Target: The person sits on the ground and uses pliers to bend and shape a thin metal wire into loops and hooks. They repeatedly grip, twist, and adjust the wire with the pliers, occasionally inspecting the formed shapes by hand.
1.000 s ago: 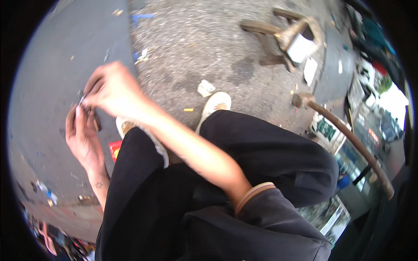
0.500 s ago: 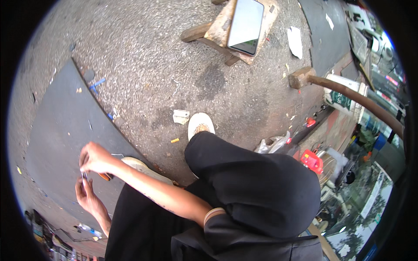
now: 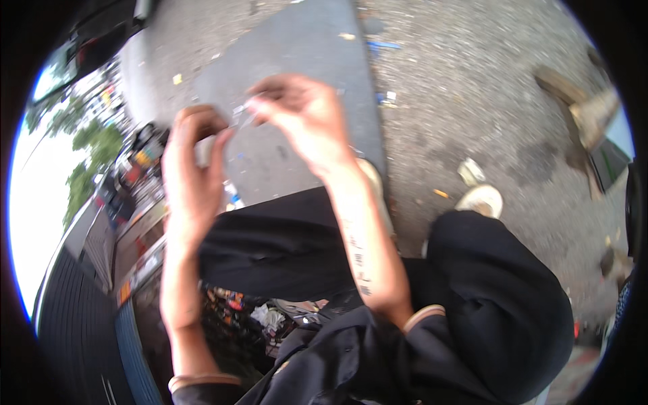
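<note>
My left hand point(image 3: 192, 152) is raised over the grey mat point(image 3: 317, 47), its thumb and fingers curled toward each other in a pinch. Close by on its right, my right hand point(image 3: 307, 111) pinches too, fingertips facing the left ones. A small, thin, pale piece point(image 3: 241, 116) shows between the two sets of fingertips, blurred. I cannot make out its kind, nor whether both hands grip it.
On the right a wooden stool point(image 3: 586, 118) carries a phone point(image 3: 611, 158) with a dark edge. Crumpled paper point(image 3: 471, 172) and a yellow stub point(image 3: 441, 194) lie near my shoe point(image 3: 482, 200). Blue plastic bits point(image 3: 383, 45) lie beside the mat.
The view has swung left, so the mat, stool and phone sit farther right. Both hands have lifted closer to me, still with fingertips together around the small piece.
</note>
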Tool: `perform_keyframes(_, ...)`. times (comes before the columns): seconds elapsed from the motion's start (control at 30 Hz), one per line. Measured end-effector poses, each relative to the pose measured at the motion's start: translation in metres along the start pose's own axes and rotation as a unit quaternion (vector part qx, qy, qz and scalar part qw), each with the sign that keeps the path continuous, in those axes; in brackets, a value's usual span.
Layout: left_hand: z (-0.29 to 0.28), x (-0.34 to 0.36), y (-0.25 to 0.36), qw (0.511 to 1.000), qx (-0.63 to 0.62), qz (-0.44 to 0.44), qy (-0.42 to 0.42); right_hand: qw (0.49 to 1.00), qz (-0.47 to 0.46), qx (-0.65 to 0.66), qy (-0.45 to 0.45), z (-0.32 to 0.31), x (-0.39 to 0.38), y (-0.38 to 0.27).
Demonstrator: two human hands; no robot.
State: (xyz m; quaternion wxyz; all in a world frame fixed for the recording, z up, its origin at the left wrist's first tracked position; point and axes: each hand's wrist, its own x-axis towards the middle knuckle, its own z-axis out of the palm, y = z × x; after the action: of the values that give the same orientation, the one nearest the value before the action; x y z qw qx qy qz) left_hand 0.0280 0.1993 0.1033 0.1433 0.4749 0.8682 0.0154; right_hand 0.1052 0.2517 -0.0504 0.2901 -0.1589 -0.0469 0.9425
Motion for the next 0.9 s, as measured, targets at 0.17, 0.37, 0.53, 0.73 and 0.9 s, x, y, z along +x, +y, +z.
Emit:
perform_keyframes(0.17,0.014,0.005,-0.008,0.992,-0.051,0.088,0.071,0.999,0.008,-0.048,0.0,0.011,0.01,-0.017)
perform_keyframes(0.37,0.005,-0.007,-0.02,0.992,-0.076,0.035,0.09,0.996,0.059,-0.061,-0.039,0.015,0.005,-0.003)
perform_keyframes(0.53,0.008,-0.019,-0.03,0.991,-0.1,0.037,0.085,0.993,0.042,-0.103,-0.043,0.015,0.002,0.006)
perform_keyframes(0.73,0.008,-0.04,-0.048,0.987,-0.113,0.059,0.095,0.982,-0.022,-0.179,-0.053,0.023,-0.006,0.032)
perform_keyframes(0.9,0.004,-0.058,-0.053,0.97,-0.223,-0.036,0.089,0.979,-0.083,-0.158,-0.095,0.029,-0.009,0.049)
